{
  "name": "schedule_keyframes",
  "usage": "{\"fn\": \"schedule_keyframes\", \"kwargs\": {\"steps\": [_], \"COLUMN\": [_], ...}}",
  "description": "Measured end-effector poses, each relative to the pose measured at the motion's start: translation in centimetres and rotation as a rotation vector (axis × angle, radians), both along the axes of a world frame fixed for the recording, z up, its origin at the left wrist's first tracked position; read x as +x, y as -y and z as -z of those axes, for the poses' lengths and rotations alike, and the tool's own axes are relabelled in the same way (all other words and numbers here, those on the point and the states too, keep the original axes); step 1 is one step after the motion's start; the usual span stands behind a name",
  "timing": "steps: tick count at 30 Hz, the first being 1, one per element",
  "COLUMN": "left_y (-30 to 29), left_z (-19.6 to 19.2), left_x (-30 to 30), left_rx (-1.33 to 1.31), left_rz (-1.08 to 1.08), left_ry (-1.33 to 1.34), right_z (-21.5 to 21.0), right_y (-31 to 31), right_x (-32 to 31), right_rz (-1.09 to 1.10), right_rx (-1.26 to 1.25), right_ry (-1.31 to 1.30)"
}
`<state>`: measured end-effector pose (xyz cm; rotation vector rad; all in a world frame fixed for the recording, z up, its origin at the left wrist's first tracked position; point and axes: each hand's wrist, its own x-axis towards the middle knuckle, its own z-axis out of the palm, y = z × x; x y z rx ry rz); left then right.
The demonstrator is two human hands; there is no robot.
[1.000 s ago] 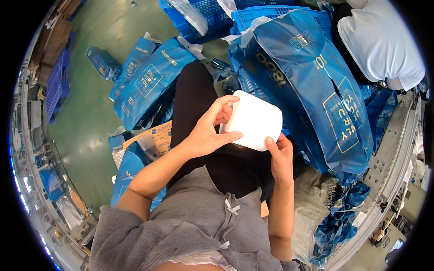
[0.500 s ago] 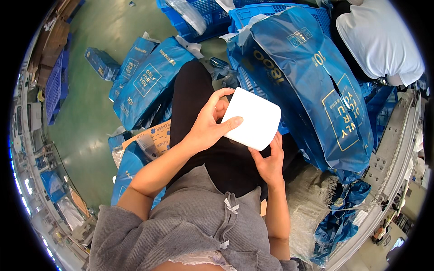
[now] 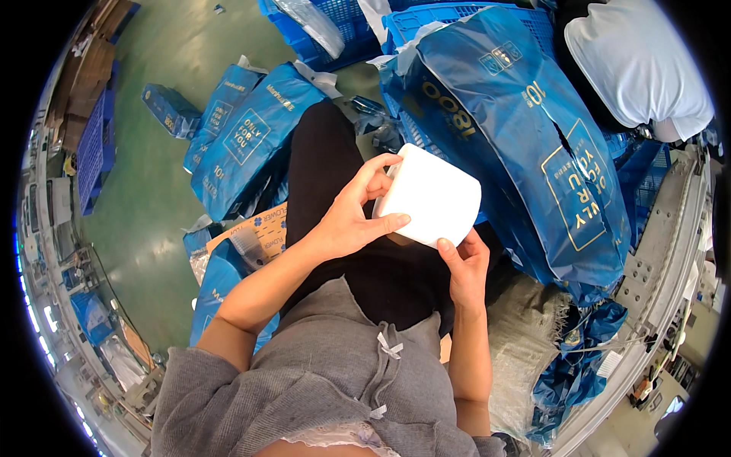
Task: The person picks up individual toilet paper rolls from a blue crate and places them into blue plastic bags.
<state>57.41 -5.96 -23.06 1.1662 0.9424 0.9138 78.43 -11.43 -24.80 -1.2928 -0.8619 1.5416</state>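
Note:
Above my lap I hold a smooth white paper roll (image 3: 432,194) with rounded edges, its broad face turned up. My left hand (image 3: 356,209) grips its left side, thumb on the face and fingers round the upper left edge. My right hand (image 3: 466,268) holds the lower right corner, with the thumb at the near edge and the other fingers partly hidden beneath. A big blue printed plastic bag (image 3: 525,152), torn along one side, leans just beyond and to the right of the roll.
More blue bags (image 3: 255,141) stand on the green floor at left, beside a printed cardboard piece (image 3: 266,230). Blue crates (image 3: 472,23) sit at the far side. A person in a white top (image 3: 640,68) is at the upper right. A metal frame (image 3: 655,282) runs along the right.
The roll has tilted and shifted slightly to the right. My right thumb has come up onto its near edge, while the left hand keeps its grip.

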Motion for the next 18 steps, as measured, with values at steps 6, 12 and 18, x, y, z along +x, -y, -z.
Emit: {"fn": "schedule_keyframes", "kwargs": {"steps": [6,12,18], "left_y": [0.1,-0.2,-0.2], "left_z": [-0.5,-0.4,-1.8], "left_x": [0.3,0.2,-0.3], "left_rx": [-0.014,0.175,0.361], "left_rz": [-0.008,-0.122,-0.111], "left_ry": [-0.034,-0.283,-0.564], "right_z": [0.0,-0.3,0.1], "right_y": [0.4,0.5,0.8], "right_x": [0.0,-0.7,-0.6], "right_rz": [0.044,0.141,0.170], "right_rx": [-0.036,-0.015,-0.013], "right_ry": [-0.035,-0.079,-0.010]}}
